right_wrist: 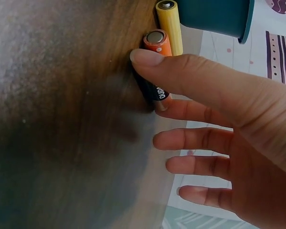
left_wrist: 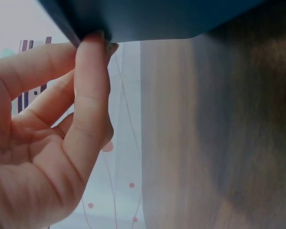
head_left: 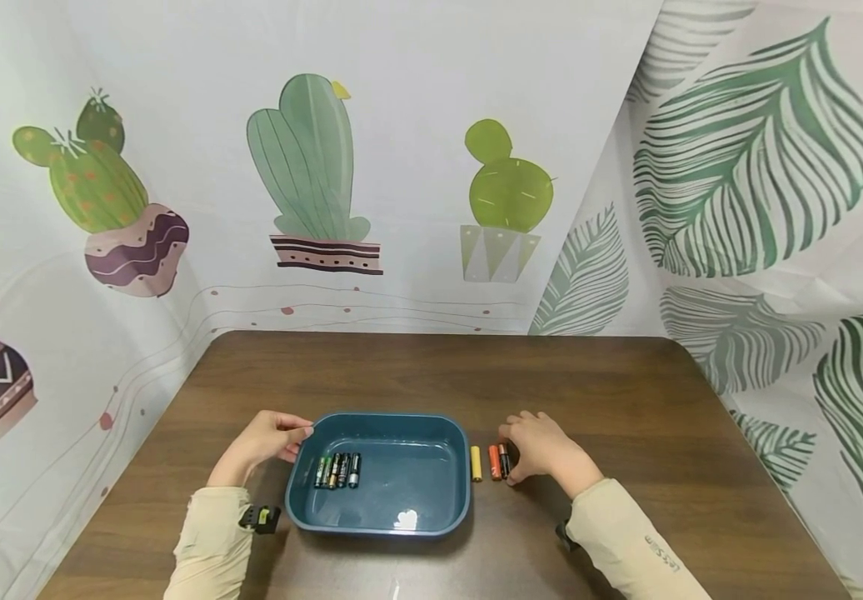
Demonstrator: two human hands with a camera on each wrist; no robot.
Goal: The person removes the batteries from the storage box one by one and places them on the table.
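Observation:
A dark blue tray [head_left: 401,527] stands on the table, with several batteries [head_left: 337,471] lying side by side in its left part. My left hand [head_left: 270,442] pinches the tray's upper left corner between thumb and fingers; the left wrist view shows this hand [left_wrist: 62,129] at the tray's underside edge [left_wrist: 148,24]. Right of the tray lie a yellow battery [head_left: 476,463] and an orange battery [head_left: 495,462]. Beside the orange one, my right hand [head_left: 540,446] holds a black battery [right_wrist: 145,88] end to end between thumb and index finger. Its other fingers are spread apart.
The brown wooden table [head_left: 626,400] extends past both hands. Behind it hangs a white cloth [head_left: 416,167] printed with cacti, and leaf prints cover the cloth at the right. A small black device [head_left: 259,518] sits at the left wrist.

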